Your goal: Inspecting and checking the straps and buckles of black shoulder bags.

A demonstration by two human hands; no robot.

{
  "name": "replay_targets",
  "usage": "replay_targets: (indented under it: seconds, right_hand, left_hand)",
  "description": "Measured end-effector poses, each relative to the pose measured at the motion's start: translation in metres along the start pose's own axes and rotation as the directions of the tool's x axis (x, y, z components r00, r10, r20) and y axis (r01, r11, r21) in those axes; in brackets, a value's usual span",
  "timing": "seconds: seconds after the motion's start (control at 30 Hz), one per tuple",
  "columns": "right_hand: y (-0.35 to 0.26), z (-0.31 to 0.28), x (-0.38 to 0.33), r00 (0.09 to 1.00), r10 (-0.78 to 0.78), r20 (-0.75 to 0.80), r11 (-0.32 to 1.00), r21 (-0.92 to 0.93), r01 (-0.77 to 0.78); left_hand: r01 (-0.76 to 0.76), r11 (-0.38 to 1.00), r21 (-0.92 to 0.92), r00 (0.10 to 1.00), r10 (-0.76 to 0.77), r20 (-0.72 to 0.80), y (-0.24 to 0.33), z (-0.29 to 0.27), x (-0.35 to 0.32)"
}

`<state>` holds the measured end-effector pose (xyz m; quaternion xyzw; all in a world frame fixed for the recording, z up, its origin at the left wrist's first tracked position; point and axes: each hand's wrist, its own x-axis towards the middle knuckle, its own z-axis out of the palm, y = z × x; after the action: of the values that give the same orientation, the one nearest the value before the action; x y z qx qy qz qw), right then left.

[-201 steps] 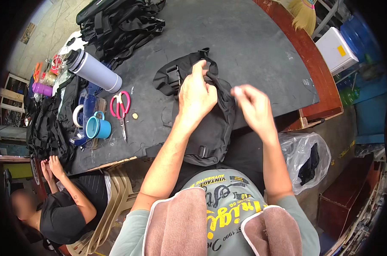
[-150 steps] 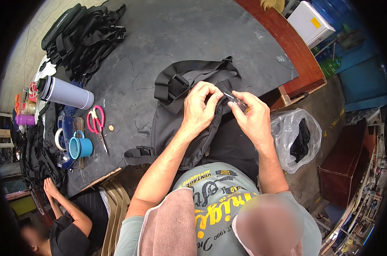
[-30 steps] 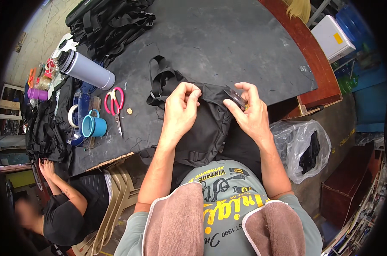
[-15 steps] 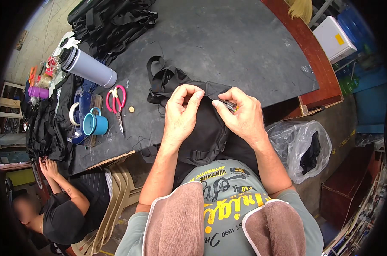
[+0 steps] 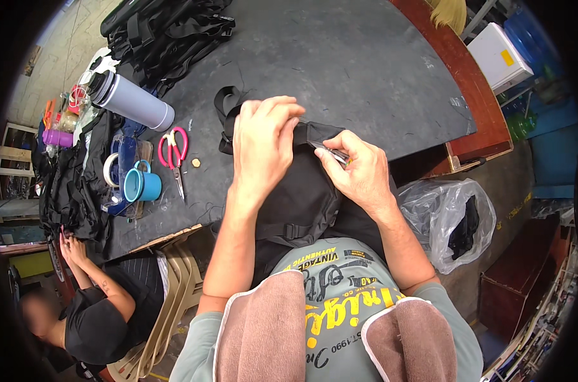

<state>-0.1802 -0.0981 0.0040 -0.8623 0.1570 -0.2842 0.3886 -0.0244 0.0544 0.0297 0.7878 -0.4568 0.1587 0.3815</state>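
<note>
A black fabric bag (image 5: 295,191) with straps and a buckle rests against my lap and over the near table edge. My right hand (image 5: 364,172) is closed round a small metal tool, perhaps thread snips (image 5: 330,151), whose tip lies by the bag's upper edge. Above the bag's left side, my left hand (image 5: 263,143) is raised with its back up. Its fingers are bent together toward the right; whatever they may pinch is hidden. A looped black strap (image 5: 227,100) sticks out beyond that hand.
Pink-handled scissors (image 5: 173,156), a blue mug (image 5: 142,183) and a grey bottle (image 5: 133,102) stand or lie left on the dark table (image 5: 359,70). Black straps (image 5: 164,38) are heaped at the back. A clear plastic bag (image 5: 448,216) is at right; a co-worker (image 5: 101,312) sits lower left.
My left hand has lifted and turned from a pinch at the bag's edge, moving up and slightly left. The right hand stays nearly in place with the tool.
</note>
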Motion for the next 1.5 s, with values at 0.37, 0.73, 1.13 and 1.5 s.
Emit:
replay_targets:
  seconds: [0.37,0.73,1.13,1.5]
  right_hand:
    - [0.005,-0.007,0.017,0.999,0.011,-0.046,0.999,-0.034,-0.013]
    - [0.008,-0.001,0.019,0.997,0.073,0.013,0.997,-0.003,-0.073]
    - [0.006,-0.004,0.011,0.997,-0.066,-0.033,0.998,-0.005,0.066]
    - [0.043,0.002,0.003,0.929,-0.351,-0.114,0.934,0.028,0.357]
  left_hand:
    - [-0.117,0.987,0.11,0.961,0.085,0.263,-0.022,0.012,0.013]
    - [-0.085,0.996,0.041,0.981,0.076,0.177,-0.02,0.019,0.006]
    - [0.118,0.937,-0.328,0.935,-0.215,-0.28,-0.039,-0.005,0.014]
    - [0.403,0.814,-0.419,0.866,-0.487,-0.112,-0.086,-0.039,-0.005]
